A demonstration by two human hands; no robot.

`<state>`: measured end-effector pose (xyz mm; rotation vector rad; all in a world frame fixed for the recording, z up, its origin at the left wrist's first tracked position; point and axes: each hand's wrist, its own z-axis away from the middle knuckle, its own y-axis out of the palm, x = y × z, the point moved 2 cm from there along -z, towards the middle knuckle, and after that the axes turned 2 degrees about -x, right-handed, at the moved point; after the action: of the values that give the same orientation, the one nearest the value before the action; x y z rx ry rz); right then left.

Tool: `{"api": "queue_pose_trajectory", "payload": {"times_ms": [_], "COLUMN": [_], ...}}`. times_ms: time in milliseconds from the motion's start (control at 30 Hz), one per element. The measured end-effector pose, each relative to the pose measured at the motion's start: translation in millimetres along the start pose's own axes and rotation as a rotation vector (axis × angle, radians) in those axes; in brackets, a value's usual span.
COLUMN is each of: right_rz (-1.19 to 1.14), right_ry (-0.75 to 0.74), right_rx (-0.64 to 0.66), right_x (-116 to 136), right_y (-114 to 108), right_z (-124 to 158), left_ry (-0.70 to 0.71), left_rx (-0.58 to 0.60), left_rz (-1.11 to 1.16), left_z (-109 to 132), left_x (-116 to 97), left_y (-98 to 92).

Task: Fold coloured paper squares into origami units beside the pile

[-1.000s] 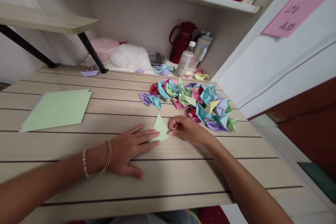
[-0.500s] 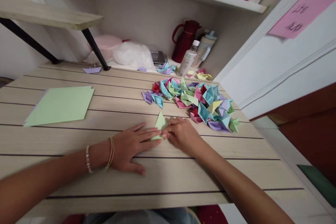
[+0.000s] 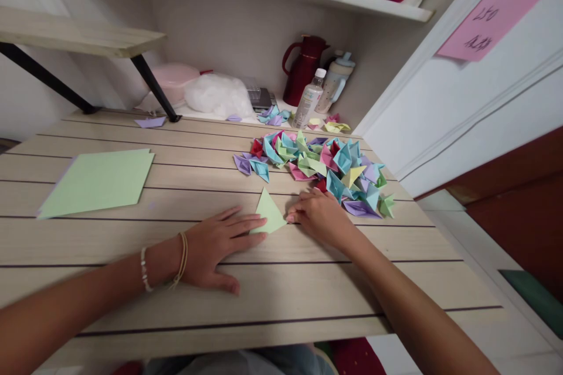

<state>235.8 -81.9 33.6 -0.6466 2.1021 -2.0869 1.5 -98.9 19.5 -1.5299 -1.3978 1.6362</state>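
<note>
A light green sheet of paper folded into a triangle (image 3: 269, 212) lies on the slatted wooden table, its point facing away from me. My left hand (image 3: 216, 251) rests flat with fingers spread, and its fingertips press on the triangle's left side. At the right corner of the paper is my right hand (image 3: 320, 214), its fingers curled together with the tips pinching that corner. Just beyond my right hand spreads a heap of small folded paper boats (image 3: 328, 158) in blue, green, pink, purple, red and yellow.
Flat green sheets (image 3: 99, 181) lie stacked at the left. Behind the table stand a dark red jug (image 3: 305, 70), a plastic bottle (image 3: 309, 99) and a pale tumbler (image 3: 335, 85). A small raised shelf (image 3: 83, 32) with black legs is at the back left.
My right hand has slid right, from the middle of the triangle to its right corner, uncovering more of the paper. My left hand stays flat on the left side. The view has shifted slightly.
</note>
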Motion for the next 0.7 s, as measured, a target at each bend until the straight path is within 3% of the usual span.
{"api": "queue_pose_trajectory", "payload": {"times_ms": [167, 400, 700], "right_rz": [-0.257, -0.214, -0.264], "right_ry": [-0.065, 0.100, 0.130], "right_rx": [0.071, -0.010, 0.001], "right_x": [-3.9, 2.1, -0.1], "right_y": [5.5, 13.2, 14.6], "right_z": [-2.7, -3.7, -3.3], "left_ry": [-0.024, -0.043, -0.066], "left_rx": [0.000, 0.000, -0.013], "left_rz": [-0.016, -0.071, -0.093], "left_z": [-4.8, -4.0, 9.8], "left_x": [-2.3, -5.5, -13.0], "left_y": [-1.7, 2.9, 8.6]}}
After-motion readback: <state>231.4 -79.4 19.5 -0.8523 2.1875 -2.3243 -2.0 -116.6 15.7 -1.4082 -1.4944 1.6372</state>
